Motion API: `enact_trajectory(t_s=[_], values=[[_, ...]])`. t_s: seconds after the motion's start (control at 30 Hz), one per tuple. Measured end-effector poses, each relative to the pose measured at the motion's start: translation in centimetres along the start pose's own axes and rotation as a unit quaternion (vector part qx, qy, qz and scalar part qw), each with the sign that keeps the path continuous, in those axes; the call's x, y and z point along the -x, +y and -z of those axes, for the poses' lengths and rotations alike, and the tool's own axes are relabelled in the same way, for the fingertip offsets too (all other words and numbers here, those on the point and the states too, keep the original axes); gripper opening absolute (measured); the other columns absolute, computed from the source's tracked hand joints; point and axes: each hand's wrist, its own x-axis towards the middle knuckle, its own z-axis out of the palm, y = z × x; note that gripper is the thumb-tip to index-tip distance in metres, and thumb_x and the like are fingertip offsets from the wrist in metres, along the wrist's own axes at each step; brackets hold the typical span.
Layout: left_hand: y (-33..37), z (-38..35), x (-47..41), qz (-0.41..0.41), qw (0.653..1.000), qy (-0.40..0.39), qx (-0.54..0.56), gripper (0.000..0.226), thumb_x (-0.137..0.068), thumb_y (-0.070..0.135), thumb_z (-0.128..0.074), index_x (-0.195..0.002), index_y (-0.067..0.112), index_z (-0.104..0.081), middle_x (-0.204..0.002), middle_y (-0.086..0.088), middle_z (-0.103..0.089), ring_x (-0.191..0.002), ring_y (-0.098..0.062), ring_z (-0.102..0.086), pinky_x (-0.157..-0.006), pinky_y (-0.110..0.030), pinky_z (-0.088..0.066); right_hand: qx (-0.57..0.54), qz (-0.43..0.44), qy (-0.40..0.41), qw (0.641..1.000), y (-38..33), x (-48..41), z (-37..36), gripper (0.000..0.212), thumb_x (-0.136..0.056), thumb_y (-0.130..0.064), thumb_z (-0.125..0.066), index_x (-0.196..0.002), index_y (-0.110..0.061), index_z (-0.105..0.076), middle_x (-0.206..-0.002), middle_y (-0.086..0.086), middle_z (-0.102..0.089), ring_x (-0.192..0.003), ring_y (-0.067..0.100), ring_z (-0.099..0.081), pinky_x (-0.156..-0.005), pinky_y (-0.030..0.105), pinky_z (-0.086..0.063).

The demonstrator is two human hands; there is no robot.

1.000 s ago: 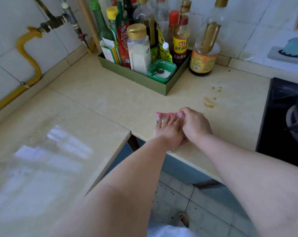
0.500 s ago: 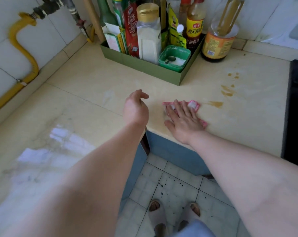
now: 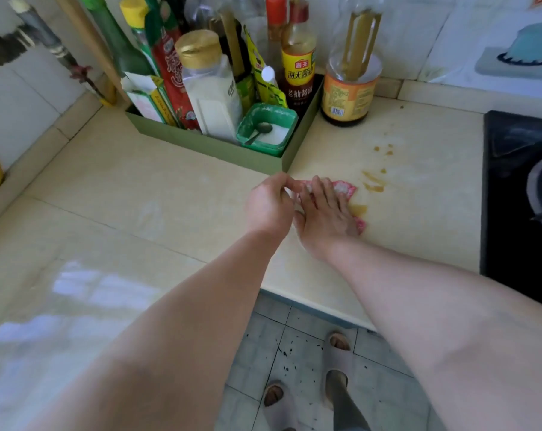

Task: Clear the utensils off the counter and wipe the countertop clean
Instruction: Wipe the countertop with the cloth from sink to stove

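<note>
1. Since half a second ago the left hand [image 3: 268, 203] has swung in from the open counter to the cloth's left edge, and the right hand [image 3: 325, 213] has carried the cloth up toward the stains.
2. A pink cloth [image 3: 346, 189] lies flat on the cream countertop [image 3: 170, 194], just below the corner of the green condiment tray [image 3: 207, 144].
3. The right hand is spread open, palm and fingers pressed down on the cloth, likely to keep pressure for wiping.
4. The left hand is curled, thumb and forefinger pinched at the cloth's edge; it seems to be straightening it, though whether it truly grips fabric I cannot tell.
5. Brown sauce stains [image 3: 372, 181] sit just right of the cloth, one smear touching it, so they look like the next target.
6. A large oil bottle [image 3: 347, 88] stands behind them, and the black stove [image 3: 512, 197] bounds the counter on the right.
</note>
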Motion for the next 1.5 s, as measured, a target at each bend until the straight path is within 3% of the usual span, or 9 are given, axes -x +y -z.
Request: enact_trajectory(t_s=[0.23,0.43,0.6,0.77,0.87,1.1,1.23,1.33,1.5], values=[[2.6,-3.9,-2.1,0.005,1.000,-0.017,0.002,0.040,-0.065,0.021,-0.032,-0.081,0.018,-0.068,-0.084,-0.009,-0.072,-0.084,-0.031,-0.065,-0.075,-0.036,-0.054,0.009,-0.026,0.019,0.999,4.6,-4.8,1.6,0.059,-0.099,-0.042,-0.009,-0.153,-0.023,0.004,-0.162,0.003,0.010,-0.149,0.020,0.015,-0.121,0.042,0.005],[3.7,-6.2,-4.6,0.000,1.000,-0.020,-0.023,0.037,-0.082,0.003,-0.035,-0.080,0.026,-0.064,-0.075,-0.003,-0.063,-0.084,-0.028,-0.066,-0.074,-0.038,-0.054,-0.010,-0.078,0.025,0.997,8.9,-7.9,3.1,0.062,-0.098,-0.046,-0.014,-0.154,-0.024,0.005,-0.162,0.004,0.012,-0.149,0.022,0.015,-0.121,0.042,0.007],[3.6,-6.6,-5.1,-0.004,0.999,-0.030,-0.043,0.040,-0.083,0.001,-0.033,-0.082,0.029,-0.061,-0.080,0.000,-0.060,-0.086,-0.027,-0.068,-0.074,-0.041,-0.055,-0.023,-0.139,0.020,0.990,10.7,-8.4,3.4,0.064,-0.099,-0.048,-0.016,-0.153,-0.021,0.005,-0.161,0.009,0.013,-0.149,0.026,0.015,-0.120,0.041,0.008],[3.3,-5.6,-4.2,0.019,0.999,-0.027,-0.025,0.043,-0.082,-0.002,-0.029,-0.087,0.024,-0.063,-0.089,0.003,-0.061,-0.091,-0.028,-0.067,-0.079,-0.039,-0.056,-0.038,-0.194,0.028,0.980,10.5,-5.5,3.0,0.066,-0.099,-0.048,-0.020,-0.154,-0.017,-0.001,-0.161,0.015,0.006,-0.149,0.031,0.009,-0.120,0.043,0.008],[3.1,-4.4,-3.3,0.051,0.999,-0.019,-0.001,0.042,-0.082,-0.003,-0.029,-0.088,0.023,-0.062,-0.078,0.012,-0.057,-0.088,-0.027,-0.068,-0.079,-0.037,-0.056,-0.036,-0.181,0.005,0.983,9.5,-3.2,2.4,0.065,-0.099,-0.047,-0.019,-0.154,-0.019,0.002,-0.162,0.013,0.007,-0.149,0.030,0.010,-0.119,0.042,0.008],[2.0,-0.9,-0.3,0.032,0.999,-0.038,0.007,0.042,-0.075,-0.005,-0.029,-0.090,0.021,-0.060,-0.079,0.017,-0.056,-0.087,-0.029,-0.068,-0.079,-0.039,-0.056,-0.046,-0.156,-0.009,0.987,4.4,2.3,0.5,0.066,-0.099,-0.044,-0.020,-0.153,-0.017,0.008,-0.162,0.009,0.011,-0.149,0.026,0.013,-0.119,0.040,0.010],[2.0,0.4,1.5,0.015,0.999,-0.042,0.004,0.042,-0.077,-0.007,-0.030,-0.092,0.018,-0.060,-0.082,0.012,-0.058,-0.085,-0.026,-0.069,-0.080,-0.038,-0.056,-0.013,-0.112,-0.013,0.994,1.8,5.5,-0.9,0.066,-0.100,-0.043,-0.014,-0.152,-0.014,0.013,-0.162,0.007,0.013,-0.149,0.022,0.013,-0.121,0.040,0.007],[2.6,0.4,2.9,0.008,0.998,-0.066,0.010,0.043,-0.078,-0.008,-0.028,-0.094,0.016,-0.060,-0.098,0.000,-0.064,-0.083,-0.023,-0.070,-0.073,-0.031,-0.053,-0.005,-0.099,-0.013,0.995,2.0,8.3,-1.5,0.064,-0.101,-0.042,-0.012,-0.152,-0.013,0.012,-0.161,0.006,0.014,-0.149,0.021,0.013,-0.121,0.038,0.008],[3.7,-0.7,5.3,-0.013,0.993,-0.117,0.003,0.042,-0.078,-0.006,-0.027,-0.094,0.015,-0.060,-0.096,0.000,-0.062,-0.081,-0.022,-0.070,-0.068,-0.029,-0.051,0.003,-0.160,-0.013,0.987,4.6,12.6,-2.0,0.063,-0.100,-0.043,-0.008,-0.152,-0.012,0.013,-0.161,0.006,0.015,-0.149,0.020,0.014,-0.121,0.038,0.009]])
